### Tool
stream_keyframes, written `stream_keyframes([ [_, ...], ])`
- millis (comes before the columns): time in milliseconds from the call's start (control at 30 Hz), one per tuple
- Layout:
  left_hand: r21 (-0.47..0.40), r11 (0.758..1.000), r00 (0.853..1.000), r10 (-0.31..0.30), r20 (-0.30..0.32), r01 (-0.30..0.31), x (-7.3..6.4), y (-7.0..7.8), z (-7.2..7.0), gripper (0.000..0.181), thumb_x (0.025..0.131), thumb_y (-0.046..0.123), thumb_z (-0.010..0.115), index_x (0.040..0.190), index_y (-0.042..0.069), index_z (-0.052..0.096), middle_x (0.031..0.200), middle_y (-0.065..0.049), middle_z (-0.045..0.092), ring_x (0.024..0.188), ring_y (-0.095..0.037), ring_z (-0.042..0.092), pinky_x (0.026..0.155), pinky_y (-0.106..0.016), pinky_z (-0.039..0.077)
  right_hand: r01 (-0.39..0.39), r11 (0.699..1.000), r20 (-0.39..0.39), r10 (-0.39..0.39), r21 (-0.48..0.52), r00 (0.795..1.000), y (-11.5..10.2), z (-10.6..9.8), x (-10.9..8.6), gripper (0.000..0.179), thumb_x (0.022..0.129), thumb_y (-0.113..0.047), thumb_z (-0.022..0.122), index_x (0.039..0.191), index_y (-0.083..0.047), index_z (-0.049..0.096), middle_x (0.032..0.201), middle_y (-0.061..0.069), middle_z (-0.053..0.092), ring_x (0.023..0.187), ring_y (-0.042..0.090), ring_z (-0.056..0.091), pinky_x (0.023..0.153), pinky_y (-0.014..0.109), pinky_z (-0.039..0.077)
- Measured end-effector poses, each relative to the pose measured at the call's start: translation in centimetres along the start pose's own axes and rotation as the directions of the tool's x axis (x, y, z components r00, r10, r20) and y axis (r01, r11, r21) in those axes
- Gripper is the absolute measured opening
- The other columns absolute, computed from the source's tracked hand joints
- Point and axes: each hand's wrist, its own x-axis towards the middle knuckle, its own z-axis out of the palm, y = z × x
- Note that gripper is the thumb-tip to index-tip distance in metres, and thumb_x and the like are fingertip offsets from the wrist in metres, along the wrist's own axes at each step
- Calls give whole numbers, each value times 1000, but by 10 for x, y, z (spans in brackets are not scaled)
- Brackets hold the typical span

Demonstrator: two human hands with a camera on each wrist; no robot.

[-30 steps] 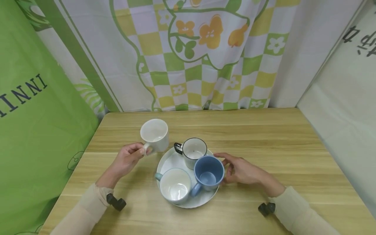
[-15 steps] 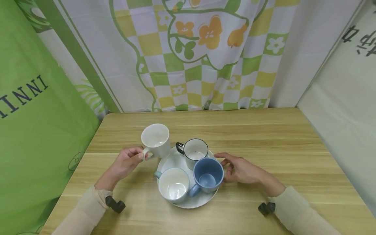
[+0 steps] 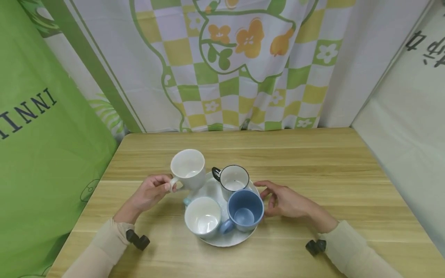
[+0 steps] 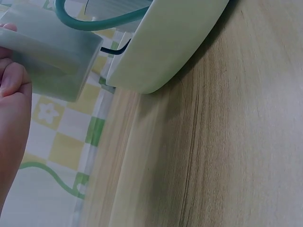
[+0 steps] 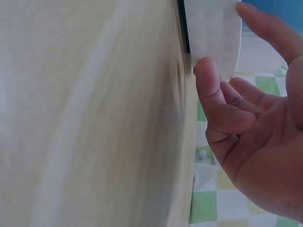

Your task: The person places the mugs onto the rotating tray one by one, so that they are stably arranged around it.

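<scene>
My left hand (image 3: 151, 192) pinches the handle of a white mug (image 3: 188, 170), which it holds tilted at the far left rim of a round white tray (image 3: 227, 242). In the left wrist view this mug (image 4: 57, 42) hangs clear of the table beside the tray's side (image 4: 175, 42). Three mugs stand on the tray: a white one with a black rim and handle (image 3: 234, 178), a blue one (image 3: 245, 210), and a white one with a pale teal handle (image 3: 203, 217). My right hand (image 3: 286, 200) touches the tray's right edge, thumb and forefinger spread along it.
The tray sits on a wood-grain table (image 3: 313, 154). Behind the table hangs a checked curtain (image 3: 250, 77). A green cloth (image 3: 52, 135) borders the left side, and a pale sheet (image 3: 406, 116) the right.
The tray has turned slightly clockwise, carrying its mugs round. My left hand has brought the white mug a little nearer and rightward. The right hand has stayed almost in place.
</scene>
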Motion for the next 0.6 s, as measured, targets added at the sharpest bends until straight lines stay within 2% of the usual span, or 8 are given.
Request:
stream_keyframes([
  [133,10,1000,1000,-9,21,9,3,-1,-1,39,98,-12,39,101,12,70,99,6,69,95,-7,58,86,-21,45,-16,1000,2,16,-3,1000,-1,-1,1,86,79,-25,84,151,-14,37,118,9,67,78,11,66,68,23,54],
  [400,-6,1000,998,17,63,-17,9,-7,-2,42,96,-14,39,103,12,71,100,7,69,96,-6,59,88,-20,47,12,1000,7,-11,-2,1000,-2,-2,-1,85,80,-21,84,150,-10,38,114,10,67,76,10,64,66,22,53],
  [600,-10,1000,997,-26,73,27,14,-6,1,40,97,-12,42,101,14,72,97,7,68,96,-7,60,89,-21,48,7,1000,12,-7,-4,1000,-2,-2,-2,85,81,-20,83,151,-12,37,114,10,67,77,10,64,66,22,53],
])
